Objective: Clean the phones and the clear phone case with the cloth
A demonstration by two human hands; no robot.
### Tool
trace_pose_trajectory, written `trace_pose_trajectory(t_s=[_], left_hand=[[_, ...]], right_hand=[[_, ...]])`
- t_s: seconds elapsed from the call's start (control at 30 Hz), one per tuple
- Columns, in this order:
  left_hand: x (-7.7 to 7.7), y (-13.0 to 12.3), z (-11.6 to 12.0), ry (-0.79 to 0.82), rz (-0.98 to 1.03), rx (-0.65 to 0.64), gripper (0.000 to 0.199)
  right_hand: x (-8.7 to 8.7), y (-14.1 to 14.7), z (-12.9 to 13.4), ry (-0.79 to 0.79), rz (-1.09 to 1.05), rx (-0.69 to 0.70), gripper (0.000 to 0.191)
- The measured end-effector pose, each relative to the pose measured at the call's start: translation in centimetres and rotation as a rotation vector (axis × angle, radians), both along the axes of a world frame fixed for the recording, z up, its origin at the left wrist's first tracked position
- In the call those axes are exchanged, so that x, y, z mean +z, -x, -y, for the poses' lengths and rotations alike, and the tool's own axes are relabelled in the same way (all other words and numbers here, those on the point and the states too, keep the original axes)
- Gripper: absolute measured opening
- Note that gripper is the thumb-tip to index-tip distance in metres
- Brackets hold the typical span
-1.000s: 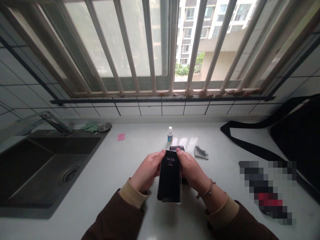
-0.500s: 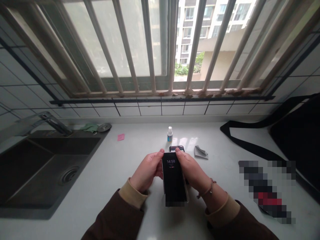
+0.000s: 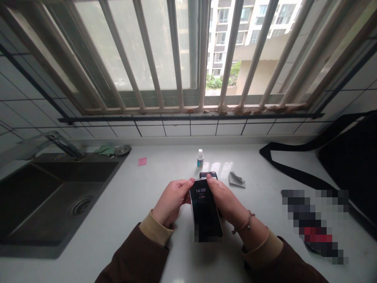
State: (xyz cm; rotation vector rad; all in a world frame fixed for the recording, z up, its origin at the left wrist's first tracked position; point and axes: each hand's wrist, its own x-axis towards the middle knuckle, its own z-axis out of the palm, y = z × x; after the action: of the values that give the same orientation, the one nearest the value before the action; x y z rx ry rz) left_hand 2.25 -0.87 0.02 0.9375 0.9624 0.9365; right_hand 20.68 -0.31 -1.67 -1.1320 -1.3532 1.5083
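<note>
A dark smartphone (image 3: pixel 205 216) showing 14:58 on its screen is held above the white counter, its lower end toward me. My left hand (image 3: pixel 173 198) grips its upper left corner, thumb on the edge and fingers curled behind. On the upper right side my right hand (image 3: pixel 225 196), with a bracelet at the wrist, is closed on the same phone. Just beyond, a second phone (image 3: pixel 208 174) lies on the counter, mostly hidden. A small white-capped bottle (image 3: pixel 200 159) stands upright behind it. To the right rests a folded grey cloth (image 3: pixel 236 180).
At left is a dark sink (image 3: pixel 97 184) with a faucet (image 3: pixel 63 145); a green cloth (image 3: pixel 105 150) and a round metal strainer (image 3: pixel 123 149) sit at its back corner. A pink sticky note (image 3: pixel 142 161) lies nearby. A black bag (image 3: pixel 350 157) with its strap and a blurred-out item (image 3: pixel 313 224) occupy the right.
The phone has tilted slightly, its top shifting a little left and its bottom a little right. Both hands keep their hold, and the other things stay put.
</note>
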Motion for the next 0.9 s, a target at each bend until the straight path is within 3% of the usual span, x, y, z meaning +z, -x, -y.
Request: trace_pose_trajectory(t_s=[0.13,0.3,0.37,0.5,0.67,0.9], left_hand=[[-0.1,-0.1,-0.2,-0.027,0.051,0.132,0.042],[-0.1,0.5,-1.1,0.000,0.216,0.563,0.026],[-0.1,0.8,-1.5,0.015,0.268,0.676,0.019],[0.1,0.9,-1.6,0.024,0.305,0.661,0.016],[0.3,0.7,-1.1,-0.015,0.257,0.570,0.015],[0.2,0.8,-1.0,0.043,0.041,0.587,0.023]], right_hand=[[0.0,-0.1,0.0,-0.021,-0.012,-0.022,0.061],[-0.5,0.0,-0.3,0.136,0.035,-0.030,0.076],[-0.9,0.2,-0.5,0.146,0.007,-0.048,0.077],[-1.5,0.5,-0.5,0.092,-0.074,-0.111,0.076],[-1.3,-0.1,-0.6,-0.013,0.114,-0.247,0.082],[-0.9,-0.4,-0.7,-0.048,0.163,-0.191,0.079]])
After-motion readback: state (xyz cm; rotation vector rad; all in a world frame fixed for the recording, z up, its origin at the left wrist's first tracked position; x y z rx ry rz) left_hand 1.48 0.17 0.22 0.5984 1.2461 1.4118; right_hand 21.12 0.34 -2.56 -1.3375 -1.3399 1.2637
